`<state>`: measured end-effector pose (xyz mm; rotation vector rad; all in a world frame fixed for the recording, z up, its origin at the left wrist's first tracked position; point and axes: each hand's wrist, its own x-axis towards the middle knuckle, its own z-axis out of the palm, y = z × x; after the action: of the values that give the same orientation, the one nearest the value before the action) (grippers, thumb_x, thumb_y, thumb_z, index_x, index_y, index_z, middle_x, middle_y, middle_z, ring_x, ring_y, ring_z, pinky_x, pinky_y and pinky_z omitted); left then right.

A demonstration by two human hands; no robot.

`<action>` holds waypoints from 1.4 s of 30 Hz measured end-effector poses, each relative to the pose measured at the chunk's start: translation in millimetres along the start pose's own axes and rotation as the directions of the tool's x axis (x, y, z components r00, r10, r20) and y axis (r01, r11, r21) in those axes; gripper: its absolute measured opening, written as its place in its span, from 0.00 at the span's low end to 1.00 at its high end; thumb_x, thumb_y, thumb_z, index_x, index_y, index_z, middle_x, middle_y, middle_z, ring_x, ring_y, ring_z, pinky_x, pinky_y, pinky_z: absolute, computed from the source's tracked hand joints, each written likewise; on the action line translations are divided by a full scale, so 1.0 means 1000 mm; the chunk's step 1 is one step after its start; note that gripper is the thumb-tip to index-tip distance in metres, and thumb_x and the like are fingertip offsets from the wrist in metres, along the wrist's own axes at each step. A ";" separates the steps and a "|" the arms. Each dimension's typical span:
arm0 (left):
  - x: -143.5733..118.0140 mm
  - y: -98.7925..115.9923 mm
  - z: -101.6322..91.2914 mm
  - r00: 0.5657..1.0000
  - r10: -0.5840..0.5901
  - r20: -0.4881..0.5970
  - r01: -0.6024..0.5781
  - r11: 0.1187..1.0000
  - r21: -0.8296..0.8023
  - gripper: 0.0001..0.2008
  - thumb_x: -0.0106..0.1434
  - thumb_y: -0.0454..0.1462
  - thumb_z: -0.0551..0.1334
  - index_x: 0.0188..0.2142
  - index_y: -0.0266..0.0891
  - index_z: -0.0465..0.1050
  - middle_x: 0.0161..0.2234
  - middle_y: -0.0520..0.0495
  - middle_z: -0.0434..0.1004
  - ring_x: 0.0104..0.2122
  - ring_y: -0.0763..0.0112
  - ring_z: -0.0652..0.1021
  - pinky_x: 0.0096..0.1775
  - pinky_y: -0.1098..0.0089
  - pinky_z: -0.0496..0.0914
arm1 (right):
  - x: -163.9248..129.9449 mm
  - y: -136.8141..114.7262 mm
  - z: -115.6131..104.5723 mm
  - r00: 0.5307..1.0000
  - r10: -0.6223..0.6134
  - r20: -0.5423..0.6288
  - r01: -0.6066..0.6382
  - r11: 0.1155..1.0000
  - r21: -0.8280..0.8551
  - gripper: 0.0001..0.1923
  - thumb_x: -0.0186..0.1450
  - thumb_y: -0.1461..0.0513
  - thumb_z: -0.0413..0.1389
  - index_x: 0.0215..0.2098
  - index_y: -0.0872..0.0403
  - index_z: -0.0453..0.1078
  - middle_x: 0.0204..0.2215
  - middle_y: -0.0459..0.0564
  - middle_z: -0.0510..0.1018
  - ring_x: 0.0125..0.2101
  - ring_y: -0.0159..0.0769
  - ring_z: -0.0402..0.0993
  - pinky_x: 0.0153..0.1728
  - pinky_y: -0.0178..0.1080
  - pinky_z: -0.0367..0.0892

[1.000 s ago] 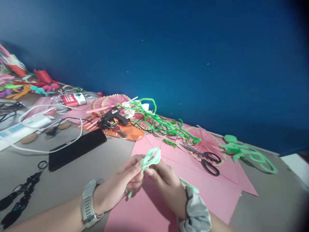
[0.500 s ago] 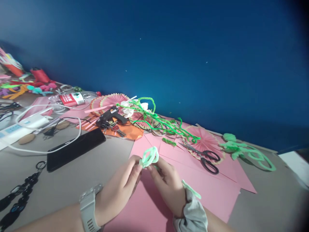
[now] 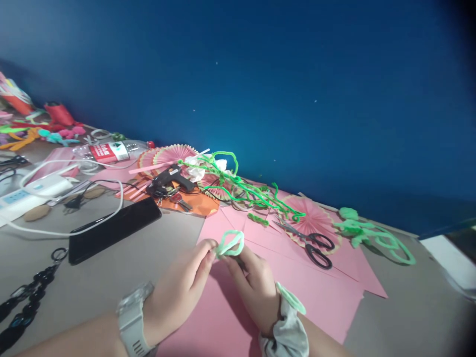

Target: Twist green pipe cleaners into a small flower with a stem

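Between my hands is a pale green pipe cleaner [image 3: 231, 243], bent into open loops above the pink paper [image 3: 308, 292]. My left hand [image 3: 189, 277] pinches its base between thumb and forefinger. Fingers closed, my right hand [image 3: 255, 282] grips it from the other side; part of the grip is hidden. Another stretch of pale green pipe cleaner [image 3: 292, 298] sticks out beside the right wrist, by a grey scrunchie [image 3: 288, 329]; I cannot tell whether it joins the loops. Scissors [image 3: 310, 243] with black handles lie beyond my right hand.
Green pipe cleaners [image 3: 260, 196] lie tangled over folded paper fans [image 3: 176, 154] by the blue wall. A glue gun [image 3: 171, 179] rests on orange paper. On the left are a black phone [image 3: 115, 230], a power strip [image 3: 35, 196] with white cable, and a plastic bottle [image 3: 107, 152].
The loops at my fingertips look wider and flatter, and my left thumb and forefinger have drawn slightly left. More of the green strand by the right wrist shows. The view has shifted slightly.
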<state>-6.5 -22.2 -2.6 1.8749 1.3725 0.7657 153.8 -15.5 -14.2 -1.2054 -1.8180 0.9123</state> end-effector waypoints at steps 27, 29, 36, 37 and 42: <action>0.007 -0.008 0.005 0.957 -0.200 0.208 0.289 0.681 -0.673 0.15 0.66 0.49 0.46 0.33 0.42 0.61 0.20 0.59 0.44 0.18 0.77 0.49 0.19 0.76 0.48 | 0.002 0.001 0.005 0.981 0.176 0.084 -0.188 0.970 0.154 0.13 0.68 0.54 0.47 0.31 0.53 0.61 0.20 0.41 0.65 0.20 0.28 0.62 0.23 0.31 0.56; 0.008 -0.011 0.004 0.957 -0.171 0.237 0.290 0.638 -0.713 0.15 0.67 0.49 0.46 0.31 0.42 0.58 0.21 0.59 0.43 0.19 0.78 0.48 0.20 0.76 0.48 | 0.012 0.006 -0.005 0.930 0.205 0.304 -0.293 0.914 0.279 0.16 0.68 0.51 0.45 0.28 0.53 0.59 0.16 0.38 0.60 0.17 0.26 0.56 0.19 0.30 0.53; 0.002 0.000 -0.007 0.821 0.069 0.566 0.287 0.808 -0.515 0.18 0.66 0.49 0.47 0.30 0.38 0.64 0.20 0.56 0.56 0.20 0.78 0.59 0.24 0.75 0.57 | 0.033 0.014 -0.049 0.690 0.086 0.718 -0.387 0.883 0.266 0.16 0.59 0.51 0.57 0.28 0.57 0.67 0.22 0.42 0.68 0.23 0.28 0.63 0.27 0.32 0.61; 0.002 0.002 -0.009 0.782 0.078 0.618 0.276 0.846 -0.456 0.19 0.66 0.49 0.48 0.30 0.38 0.65 0.20 0.56 0.57 0.20 0.77 0.60 0.24 0.75 0.57 | 0.032 0.011 -0.052 0.671 0.070 0.738 -0.372 0.893 0.253 0.15 0.60 0.52 0.57 0.28 0.57 0.68 0.24 0.43 0.70 0.25 0.29 0.65 0.30 0.33 0.62; 0.005 0.011 -0.015 0.673 0.097 0.733 0.161 0.948 -0.273 0.17 0.66 0.44 0.50 0.28 0.38 0.71 0.20 0.55 0.60 0.20 0.77 0.61 0.23 0.76 0.56 | 0.030 -0.008 -0.059 0.661 0.001 0.751 -0.080 0.994 0.069 0.07 0.62 0.60 0.55 0.29 0.56 0.71 0.25 0.43 0.74 0.26 0.29 0.67 0.30 0.32 0.62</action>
<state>-10.8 -16.9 15.9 1.6053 0.6917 0.1185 194.3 19.7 26.2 -0.8447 -2.3383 1.6932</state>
